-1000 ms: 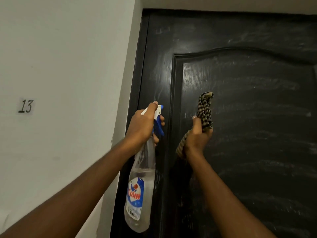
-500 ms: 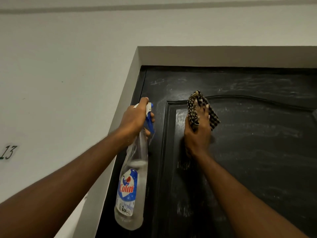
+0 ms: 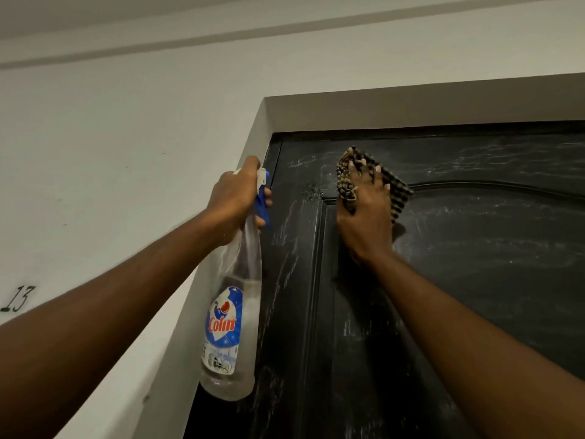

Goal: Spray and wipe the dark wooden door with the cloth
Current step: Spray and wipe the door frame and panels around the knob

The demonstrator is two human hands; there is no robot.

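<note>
I see the dark wooden door [image 3: 474, 280] shut in its frame, black, with a raised arched panel and pale streaks over its surface; small droplets sit near its upper left corner; the cloth [image 3: 348, 182], checked in tan and black, is bunched and pressed flat against the door near the top, at the upper left corner of the panel.

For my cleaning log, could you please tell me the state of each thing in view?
Dark wooden door: shut, streaked with pale smears.
Checked brown cloth: bunched, pressed flat against the door.
Clear spray bottle: upright, partly filled.
Left hand: gripping the bottle's neck.
Right hand: spread over the cloth.
</note>
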